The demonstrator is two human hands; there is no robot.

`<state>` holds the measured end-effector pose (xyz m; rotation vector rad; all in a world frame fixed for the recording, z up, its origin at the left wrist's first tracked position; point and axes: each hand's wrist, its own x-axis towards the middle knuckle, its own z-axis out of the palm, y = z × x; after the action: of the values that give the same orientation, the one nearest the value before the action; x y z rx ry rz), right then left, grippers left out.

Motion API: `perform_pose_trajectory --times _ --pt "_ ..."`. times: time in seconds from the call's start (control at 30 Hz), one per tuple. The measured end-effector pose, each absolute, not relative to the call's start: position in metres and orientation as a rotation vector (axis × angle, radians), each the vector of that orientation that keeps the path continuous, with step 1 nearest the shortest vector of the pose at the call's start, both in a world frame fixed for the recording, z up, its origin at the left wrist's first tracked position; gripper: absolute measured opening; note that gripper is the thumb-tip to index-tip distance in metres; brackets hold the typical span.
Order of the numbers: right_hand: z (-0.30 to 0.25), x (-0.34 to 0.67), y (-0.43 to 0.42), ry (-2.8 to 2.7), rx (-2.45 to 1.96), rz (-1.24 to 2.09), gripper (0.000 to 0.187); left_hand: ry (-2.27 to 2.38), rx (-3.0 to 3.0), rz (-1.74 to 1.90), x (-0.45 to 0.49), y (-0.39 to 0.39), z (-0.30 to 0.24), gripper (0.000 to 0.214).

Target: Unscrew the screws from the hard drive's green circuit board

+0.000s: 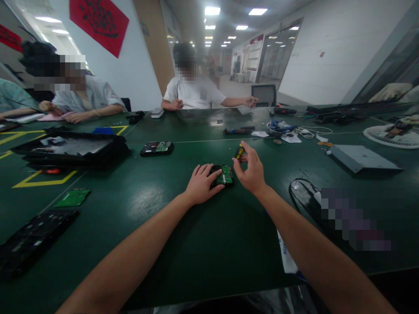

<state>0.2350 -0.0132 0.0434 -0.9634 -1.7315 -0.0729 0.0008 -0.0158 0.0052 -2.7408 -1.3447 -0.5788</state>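
Note:
A small black hard drive with a green circuit board (225,175) lies on the dark green table (196,235) in front of me. My left hand (202,183) rests flat on the drive's left side, fingers spread over it. My right hand (251,168) is closed around a screwdriver with a black and yellow handle (239,151), held upright just above the drive's right edge. The tip of the tool is hidden behind my fingers.
Another hard drive (157,148) lies further left, beside a black tray (70,148). A loose green board (72,197) and a black panel (31,240) sit near left. A grey box (362,158), cables (303,192) and a fan (393,135) are right. Two people sit across the table.

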Motion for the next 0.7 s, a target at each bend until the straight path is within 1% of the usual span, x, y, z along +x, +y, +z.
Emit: perform_pose_trajectory --times 0.1,0.3,0.7 --pt "0.0432 0.2349 -0.013 -1.721 -0.977 -0.067 0.07 -1.336 -2.744 -0.586 0.0008 -0.0161 0.0061 0.064" --pt "0.0436 0.2344 -0.0136 -1.732 -0.983 -0.084 0.068 -1.326 -2.753 -0.583 0.0008 -0.0166 0.0073 0.056" --pt "0.0419 0.2355 -0.0117 -1.735 -0.976 -0.096 0.065 -1.323 -2.759 -0.6 0.0011 -0.0174 0.0085 0.056"
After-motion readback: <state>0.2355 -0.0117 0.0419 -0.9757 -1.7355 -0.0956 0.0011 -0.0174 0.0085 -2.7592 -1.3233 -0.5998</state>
